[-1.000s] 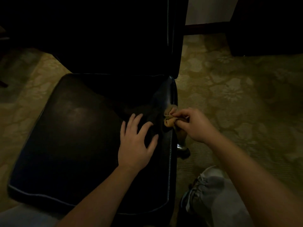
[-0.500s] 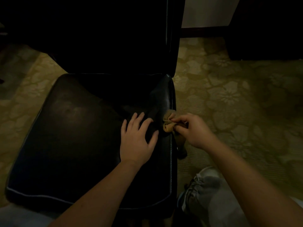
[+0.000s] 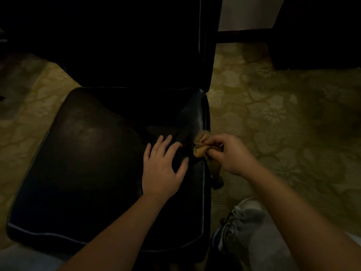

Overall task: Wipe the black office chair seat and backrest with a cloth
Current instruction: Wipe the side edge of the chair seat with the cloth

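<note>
Your left hand (image 3: 162, 169) lies palm down on the black seat (image 3: 88, 163), fingers straight and spread, holding nothing. Your right hand (image 3: 230, 153), just to its right, has thumb and fingers curled tight round a bunched tan cloth (image 3: 201, 147). The cloth touches the seat's right edge, just past the left fingertips. A dark shape hangs below the right hand; you cannot tell whether it is a tail of cloth or a chair part. Judgement: the step in hand is the seat's right edge and its piping. To do it well, press down with the left hand so the chair does not turn. Loosen the wad so more cloth face meets the leather, then draw it along the seam toward you in one even stroke. The backrest (image 3: 127, 45), beyond both hands, is too dark to judge and probably remains to be done. Containers: none in view. Patterned carpet (image 3: 273, 114) lies right of the right hand, and a grey shoe (image 3: 242, 218) sits under that forearm.
</note>
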Motion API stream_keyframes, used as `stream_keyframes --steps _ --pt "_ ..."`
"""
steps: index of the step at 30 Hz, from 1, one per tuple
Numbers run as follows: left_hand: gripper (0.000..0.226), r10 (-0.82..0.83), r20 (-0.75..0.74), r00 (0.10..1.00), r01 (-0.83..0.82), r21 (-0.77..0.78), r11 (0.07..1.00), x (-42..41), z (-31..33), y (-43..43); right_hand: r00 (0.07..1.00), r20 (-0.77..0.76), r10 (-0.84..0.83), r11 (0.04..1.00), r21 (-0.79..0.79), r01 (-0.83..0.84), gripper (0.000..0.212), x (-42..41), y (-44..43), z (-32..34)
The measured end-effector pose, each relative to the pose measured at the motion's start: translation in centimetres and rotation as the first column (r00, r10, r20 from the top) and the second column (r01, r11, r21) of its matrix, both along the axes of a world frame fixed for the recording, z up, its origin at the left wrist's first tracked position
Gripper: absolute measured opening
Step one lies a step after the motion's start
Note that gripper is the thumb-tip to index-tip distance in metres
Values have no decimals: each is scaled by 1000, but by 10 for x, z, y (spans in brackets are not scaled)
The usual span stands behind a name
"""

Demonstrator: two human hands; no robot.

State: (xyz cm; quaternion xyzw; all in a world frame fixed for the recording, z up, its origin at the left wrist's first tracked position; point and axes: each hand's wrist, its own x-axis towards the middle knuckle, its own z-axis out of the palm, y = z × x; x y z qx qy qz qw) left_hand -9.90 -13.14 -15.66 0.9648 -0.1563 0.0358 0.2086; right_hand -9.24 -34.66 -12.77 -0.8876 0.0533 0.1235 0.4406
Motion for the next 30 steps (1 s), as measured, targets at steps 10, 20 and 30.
stream_keyframes --steps 10,20,30 --pt "46 -8 -9 1000 8 -4 1000 -2 1 0 974 173 -146 982 -90 163 29 11 5 -4" --pt "47 -11 -8 1000 11 -18 1000 -3 1 2 996 -48 71 996 52 -69 22 8 -8 5" --pt "46 7 -10 1000 -7 9 1000 -1 2 -2 978 143 -150 989 7 150 31 24 1 -4"
